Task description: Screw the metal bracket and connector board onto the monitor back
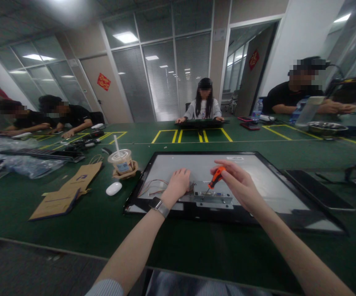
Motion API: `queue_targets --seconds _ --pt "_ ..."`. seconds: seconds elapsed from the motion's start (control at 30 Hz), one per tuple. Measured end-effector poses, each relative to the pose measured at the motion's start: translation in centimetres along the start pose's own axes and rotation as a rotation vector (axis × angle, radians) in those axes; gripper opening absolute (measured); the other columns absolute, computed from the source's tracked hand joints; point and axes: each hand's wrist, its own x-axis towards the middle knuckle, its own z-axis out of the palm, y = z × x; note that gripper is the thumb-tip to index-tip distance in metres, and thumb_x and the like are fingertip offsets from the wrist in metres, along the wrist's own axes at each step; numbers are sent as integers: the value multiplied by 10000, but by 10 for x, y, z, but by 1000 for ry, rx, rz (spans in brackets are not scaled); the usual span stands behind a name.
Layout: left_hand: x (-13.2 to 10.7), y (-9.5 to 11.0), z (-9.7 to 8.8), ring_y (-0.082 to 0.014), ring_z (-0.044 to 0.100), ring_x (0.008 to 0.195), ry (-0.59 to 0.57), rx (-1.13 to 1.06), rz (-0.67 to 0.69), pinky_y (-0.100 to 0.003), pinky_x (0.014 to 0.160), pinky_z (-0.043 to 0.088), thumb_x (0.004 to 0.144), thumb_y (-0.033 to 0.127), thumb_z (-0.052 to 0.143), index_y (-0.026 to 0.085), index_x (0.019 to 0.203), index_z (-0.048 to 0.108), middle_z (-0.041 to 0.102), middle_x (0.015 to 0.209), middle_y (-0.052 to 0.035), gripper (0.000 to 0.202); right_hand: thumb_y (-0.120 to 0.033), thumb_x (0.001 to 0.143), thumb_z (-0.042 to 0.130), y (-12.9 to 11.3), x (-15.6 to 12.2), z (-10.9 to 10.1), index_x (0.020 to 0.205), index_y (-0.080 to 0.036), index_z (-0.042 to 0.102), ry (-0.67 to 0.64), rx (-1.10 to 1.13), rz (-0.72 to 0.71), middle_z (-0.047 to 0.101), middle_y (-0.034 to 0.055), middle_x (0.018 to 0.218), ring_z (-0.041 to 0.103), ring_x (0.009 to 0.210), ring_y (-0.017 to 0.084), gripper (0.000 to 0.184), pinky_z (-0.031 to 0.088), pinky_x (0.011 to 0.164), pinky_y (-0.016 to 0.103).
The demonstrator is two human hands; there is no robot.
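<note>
A large flat display panel [267,176] with a black frame lies face down on the green table in front of me. Near its front edge sits a metal bracket [207,199] with ports on it. My right hand [238,183] grips an orange and black screwdriver [217,177] by its handle, the shaft tilted down toward the bracket. Just left of the bracket, my left hand [180,183] lies on the panel with its fingers stretched forward; the fingertips are partly unclear. Thin cables [156,187] run out to the left of this hand.
Left of the panel are a drink cup [121,162] in a cardboard holder, a white mouse [114,188] and brown paper bags [69,191]. A dark flat slab [319,189] lies on the right. Across the table, a person [204,102] handles another dark panel; other people sit at both sides.
</note>
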Motion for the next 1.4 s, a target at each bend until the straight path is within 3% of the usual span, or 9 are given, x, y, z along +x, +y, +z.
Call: queue_targets --seconds 0.27,0.93,1.17,1.4 --pt "-1 -1 2 -252 594 1135 22 17 12 -356 964 470 920 100 542 150 1198 543 607 1242 -137 282 -495 886 699 -2 -1 8 989 -256 736 -45 50 -5 763 62 927 706 903 236 262 574 838 403" --pt "0 -1 4 -261 586 1137 31 -7 5 -358 967 466 899 100 555 131 1206 541 606 1253 -141 309 -464 895 706 0 -1 6 1025 -271 748 -57 85 22 765 47 946 706 915 217 236 566 839 371" --pt "0 -1 5 -263 581 1155 28 11 8 -361 976 462 886 113 597 145 1227 528 593 1275 -151 349 -494 860 738 4 -2 5 952 -274 784 -7 75 18 761 35 907 694 891 211 243 553 838 356" --pt "0 -1 4 -261 584 1161 31 10 6 -362 983 463 911 101 538 136 1219 540 600 1276 -151 310 -486 874 729 4 -1 2 1076 -298 766 -23 65 23 772 35 939 699 893 207 278 549 850 360"
